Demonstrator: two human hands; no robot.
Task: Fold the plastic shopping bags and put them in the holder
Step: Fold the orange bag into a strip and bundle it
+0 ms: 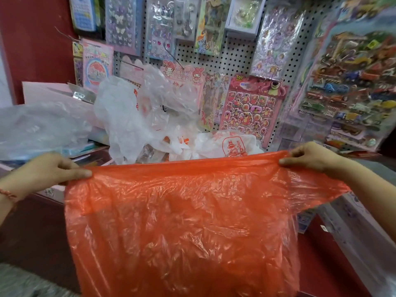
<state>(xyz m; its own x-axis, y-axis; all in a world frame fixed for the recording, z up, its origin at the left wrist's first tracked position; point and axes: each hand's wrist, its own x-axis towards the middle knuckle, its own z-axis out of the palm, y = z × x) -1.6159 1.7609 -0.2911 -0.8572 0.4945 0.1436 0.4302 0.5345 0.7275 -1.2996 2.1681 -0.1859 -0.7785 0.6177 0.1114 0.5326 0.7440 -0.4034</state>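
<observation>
Up front, orange bag (182,221): a thin, crinkled plastic bag held in the air and spread wide between both hands. Its top edge is pulled almost straight from one hand to the other, and the rest hangs down past the bottom of the view.
Pegboard (235,54): a white board full of holes stands behind everything, hung with packs of stickers and small trinkets.
Pile of bags (132,116): white and clear plastic bags are heaped loosely just beyond the orange bag's top edge, in front of the pegboard. They are unfolded and puffed up.
Clear bag (38,125): this one lies crumpled to the left of the pile, over a stack of flat goods.
Truck stickers (347,88): a big sheet of vehicle stickers hangs at the far right.
Bear stickers (250,108): a pink sheet hangs low on the pegboard, behind the printed bag.
Printed bag (227,144): a white bag with an orange picture sits at the right end of the pile, its lower part hidden by the orange bag.
Left hand (42,172): it pinches the left top corner of the orange bag, with the thumb on the near side and the fingers curled behind.
Right hand (310,156): its fingers are curled tight on the right top corner.
Wrist cord (8,194): a red string circles the left wrist.
</observation>
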